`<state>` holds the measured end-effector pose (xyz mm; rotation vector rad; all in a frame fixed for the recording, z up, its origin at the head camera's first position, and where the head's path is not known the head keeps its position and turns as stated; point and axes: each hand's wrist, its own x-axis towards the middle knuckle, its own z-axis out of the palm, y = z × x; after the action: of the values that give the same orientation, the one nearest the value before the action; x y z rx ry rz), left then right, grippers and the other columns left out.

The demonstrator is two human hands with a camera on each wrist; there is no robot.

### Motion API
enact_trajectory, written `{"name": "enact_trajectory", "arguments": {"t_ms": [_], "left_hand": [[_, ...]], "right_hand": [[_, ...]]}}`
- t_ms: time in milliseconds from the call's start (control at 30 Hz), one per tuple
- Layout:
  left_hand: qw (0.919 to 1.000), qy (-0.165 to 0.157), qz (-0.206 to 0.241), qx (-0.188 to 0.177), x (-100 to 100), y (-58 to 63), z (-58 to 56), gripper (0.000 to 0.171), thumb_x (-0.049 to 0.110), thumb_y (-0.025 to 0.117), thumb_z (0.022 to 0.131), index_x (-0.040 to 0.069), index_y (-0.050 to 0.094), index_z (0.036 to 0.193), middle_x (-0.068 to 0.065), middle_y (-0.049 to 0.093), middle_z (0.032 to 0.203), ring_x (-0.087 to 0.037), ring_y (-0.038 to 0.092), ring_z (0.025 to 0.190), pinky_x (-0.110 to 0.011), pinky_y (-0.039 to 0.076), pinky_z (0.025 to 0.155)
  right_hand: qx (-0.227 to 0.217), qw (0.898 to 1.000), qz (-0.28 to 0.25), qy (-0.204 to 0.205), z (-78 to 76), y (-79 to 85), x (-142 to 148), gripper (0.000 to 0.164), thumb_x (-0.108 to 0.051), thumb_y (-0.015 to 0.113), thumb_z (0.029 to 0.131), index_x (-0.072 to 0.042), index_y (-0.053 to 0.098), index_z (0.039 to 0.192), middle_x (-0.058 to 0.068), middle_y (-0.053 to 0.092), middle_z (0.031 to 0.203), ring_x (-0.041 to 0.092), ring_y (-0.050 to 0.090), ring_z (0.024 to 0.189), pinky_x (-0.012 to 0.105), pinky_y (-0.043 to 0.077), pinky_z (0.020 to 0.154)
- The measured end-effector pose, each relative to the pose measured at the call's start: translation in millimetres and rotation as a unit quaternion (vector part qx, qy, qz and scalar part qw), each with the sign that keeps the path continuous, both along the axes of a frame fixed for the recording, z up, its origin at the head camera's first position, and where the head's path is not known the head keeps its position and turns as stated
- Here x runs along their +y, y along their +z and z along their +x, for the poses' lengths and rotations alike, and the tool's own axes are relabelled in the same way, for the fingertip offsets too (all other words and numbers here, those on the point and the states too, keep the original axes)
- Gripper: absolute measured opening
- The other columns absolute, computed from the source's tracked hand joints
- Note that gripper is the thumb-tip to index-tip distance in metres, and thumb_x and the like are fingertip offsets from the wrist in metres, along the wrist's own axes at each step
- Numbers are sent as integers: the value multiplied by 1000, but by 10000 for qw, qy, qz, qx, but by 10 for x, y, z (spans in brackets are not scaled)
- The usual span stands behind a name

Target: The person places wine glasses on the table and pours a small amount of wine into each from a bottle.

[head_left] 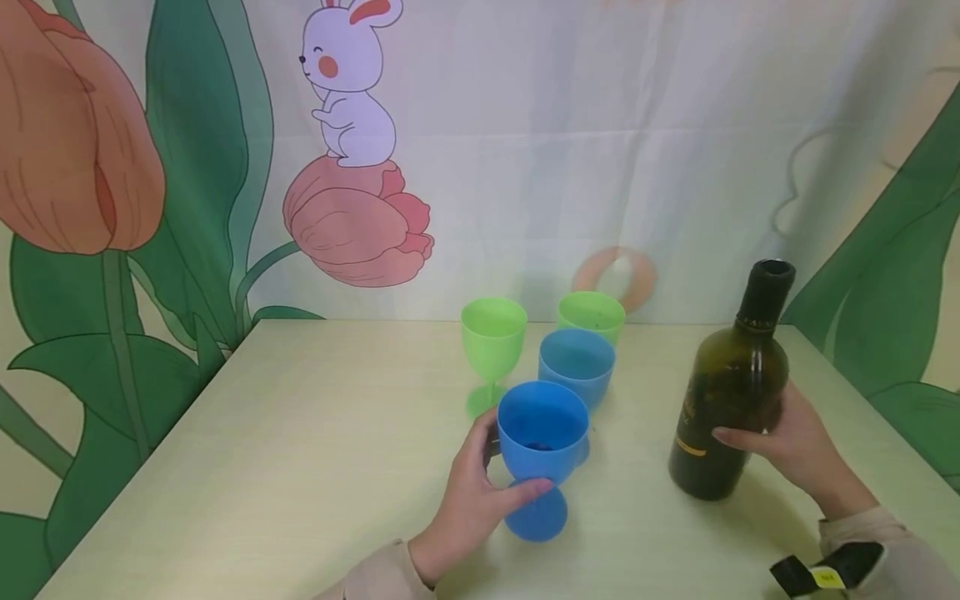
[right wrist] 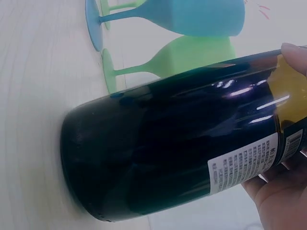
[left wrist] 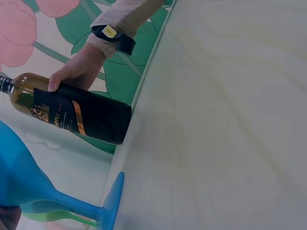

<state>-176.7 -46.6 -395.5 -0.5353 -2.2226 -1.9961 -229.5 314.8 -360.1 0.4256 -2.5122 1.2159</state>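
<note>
My left hand (head_left: 476,492) grips a blue plastic goblet (head_left: 543,425) around its bowl and upper stem. A little dark matter shows at the bottom of its bowl. The same goblet's stem and foot (left wrist: 112,201) appear at the lower left of the left wrist view. On the right, my right hand (head_left: 798,442) holds a dark green wine bottle (head_left: 731,400) round its middle, slightly tilted, its neck leaning right. A white printed label (right wrist: 244,165) shows on the bottle in the right wrist view. Whether the bottle's base touches the table cannot be told.
Behind the held goblet stand a second blue goblet (head_left: 577,362) and two green goblets, one at left (head_left: 492,337) and one at the back (head_left: 592,310). The pale table (head_left: 300,433) ends at a printed cloth backdrop (head_left: 510,167). A black strap (head_left: 828,571) circles the right wrist.
</note>
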Motion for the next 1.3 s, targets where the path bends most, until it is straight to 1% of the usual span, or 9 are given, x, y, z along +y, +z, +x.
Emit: {"name": "enact_trajectory", "arguments": {"t_ms": [167, 367, 500, 667, 767, 833, 1033, 1200, 1300], "left_hand": [[9999, 135, 58, 37, 10, 7, 12, 78, 20, 81, 77, 25, 37, 141, 3, 48, 135, -19, 50, 123, -44, 43, 104], [9998, 138, 60, 108, 39, -7, 12, 78, 18, 82, 75, 27, 39, 140, 3, 47, 134, -17, 49, 121, -37, 45, 103], [9999, 79, 57, 77, 69, -14, -2, 80, 21, 82, 75, 27, 38, 141, 4, 46, 135, -17, 49, 121, -36, 45, 102], [9998, 74, 146, 58, 112, -5, -24, 83, 19, 84, 73, 19, 35, 141, 1, 50, 136, -18, 51, 122, -36, 46, 103], [9998, 36, 182, -12, 140, 3, -36, 80, 19, 84, 74, 16, 36, 138, -1, 51, 134, -19, 53, 122, -37, 46, 104], [9998, 29, 161, -67, 160, 2, -44, 77, 21, 83, 74, 16, 37, 136, 0, 52, 133, -19, 53, 121, -39, 45, 104], [9999, 105, 27, -23, 240, -9, -77, 72, 27, 83, 75, 19, 41, 133, 5, 54, 130, -16, 53, 118, -40, 45, 100], [10000, 53, 50, -35, 302, -10, -92, 71, 30, 82, 76, 21, 41, 133, 6, 54, 130, -16, 52, 118, -40, 45, 100], [9999, 74, 83, -33, 329, -11, -103, 70, 30, 81, 77, 21, 41, 134, 6, 54, 131, -15, 51, 120, -41, 44, 101]], "right_hand": [[105, 9995, -265, 114, -10, -27, 25, 73, 5, 77, 71, -31, 43, 125, -33, 53, 105, -14, 53, 91, 6, 43, 75], [185, 9979, -558, 255, 2, -71, 74, 77, 12, 74, 71, -32, 42, 126, -31, 55, 106, -14, 55, 92, 5, 45, 76], [286, 9976, -556, 293, -8, -82, 94, 77, 14, 73, 71, -31, 42, 126, -31, 55, 107, -15, 55, 93, 4, 44, 77], [267, 9984, -450, 214, -11, -77, 100, 76, 11, 74, 72, -31, 42, 126, -32, 53, 107, -16, 54, 93, 3, 43, 77], [277, 9986, -412, 158, -11, -74, 102, 76, 9, 75, 72, -32, 42, 126, -33, 52, 107, -17, 53, 93, 2, 42, 77], [287, 9985, -429, 172, -11, -74, 101, 76, 10, 75, 72, -32, 41, 126, -33, 53, 107, -17, 53, 93, 2, 43, 77], [284, 9980, -517, 210, -16, -87, 107, 75, 12, 73, 72, -32, 42, 124, -32, 55, 106, -16, 55, 93, 3, 44, 77], [255, 9984, -485, 169, -21, -93, 107, 76, 12, 73, 72, -33, 41, 125, -32, 54, 106, -16, 54, 93, 2, 44, 77], [233, 9985, -465, 185, -21, -92, 100, 76, 11, 73, 73, -32, 41, 126, -32, 53, 107, -17, 54, 93, 2, 44, 77]]}}
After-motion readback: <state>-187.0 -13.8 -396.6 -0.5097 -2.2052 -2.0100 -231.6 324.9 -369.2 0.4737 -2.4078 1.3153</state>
